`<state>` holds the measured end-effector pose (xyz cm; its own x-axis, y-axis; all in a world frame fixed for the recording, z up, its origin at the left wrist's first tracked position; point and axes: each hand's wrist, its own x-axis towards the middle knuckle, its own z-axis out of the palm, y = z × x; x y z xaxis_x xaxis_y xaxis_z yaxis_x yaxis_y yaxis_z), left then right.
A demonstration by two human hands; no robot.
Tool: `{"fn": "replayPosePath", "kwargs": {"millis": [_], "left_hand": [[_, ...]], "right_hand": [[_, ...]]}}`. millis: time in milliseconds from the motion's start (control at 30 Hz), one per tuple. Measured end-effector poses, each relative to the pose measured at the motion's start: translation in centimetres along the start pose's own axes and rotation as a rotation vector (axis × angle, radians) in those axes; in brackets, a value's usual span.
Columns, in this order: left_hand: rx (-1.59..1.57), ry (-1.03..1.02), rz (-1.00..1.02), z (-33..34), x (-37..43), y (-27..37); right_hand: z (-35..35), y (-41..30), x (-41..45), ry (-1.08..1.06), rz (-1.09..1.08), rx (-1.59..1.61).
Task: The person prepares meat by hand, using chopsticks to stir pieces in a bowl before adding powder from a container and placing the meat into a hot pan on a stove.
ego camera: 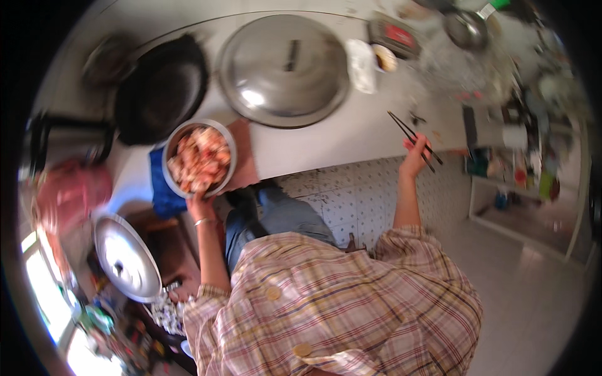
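Observation:
My left hand (201, 206) grips the near rim of a round metal bowl (232, 155), which is filled with chunks of raw-looking meat (200, 157). Out to the right, my right hand (415, 155) holds a pair of dark chopsticks (400, 123), their tips pointing away over the counter. Beyond the bowl sits a black wok (162, 89), with nothing seen in its bowl. A large domed metal lid (282, 70) with a dark handle lies to the wok's right. Blue cloth (164, 188) and a reddish-brown cloth or mat (243, 152) show beside the bowl.
The white counter (301, 145) runs across in front of me. Another metal lid (127, 258) stands tilted at lower left. A small cup of dark liquid (384, 58), a white packet (362, 66) and a ladle (465, 29) lie at the right. Shelves (522, 221) stand beyond.

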<state>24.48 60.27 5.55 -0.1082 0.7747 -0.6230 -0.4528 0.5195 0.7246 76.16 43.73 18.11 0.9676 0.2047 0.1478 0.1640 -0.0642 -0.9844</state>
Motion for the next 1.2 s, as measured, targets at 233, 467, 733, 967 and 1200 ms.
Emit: {"fn": "replayPosePath", "kwargs": {"millis": [233,467,733,967,1200], "left_hand": [[0.041,-0.063,-0.062,-0.6,0.4,-0.3],[-0.029,-0.140,-0.205,-2.9,1.6,0.1],[0.307,-0.031,-0.174,-2.0,-4.0,4.4],[0.627,-0.020,0.250,-2.2,-6.0,6.8],[0.583,0.015,0.515,-7.0,-9.9,18.5]], "right_hand": [[-8.9,1.5,10.6,0.285,-0.210,-0.177],[-15.4,5.5,16.9,0.381,-0.206,-0.579],[0.1,-2.4,5.2,0.044,-0.017,0.050],[18.7,-8.7,-20.5,-0.983,0.212,0.025],[24.3,-0.3,-24.0,-0.923,0.350,-0.046]]}}
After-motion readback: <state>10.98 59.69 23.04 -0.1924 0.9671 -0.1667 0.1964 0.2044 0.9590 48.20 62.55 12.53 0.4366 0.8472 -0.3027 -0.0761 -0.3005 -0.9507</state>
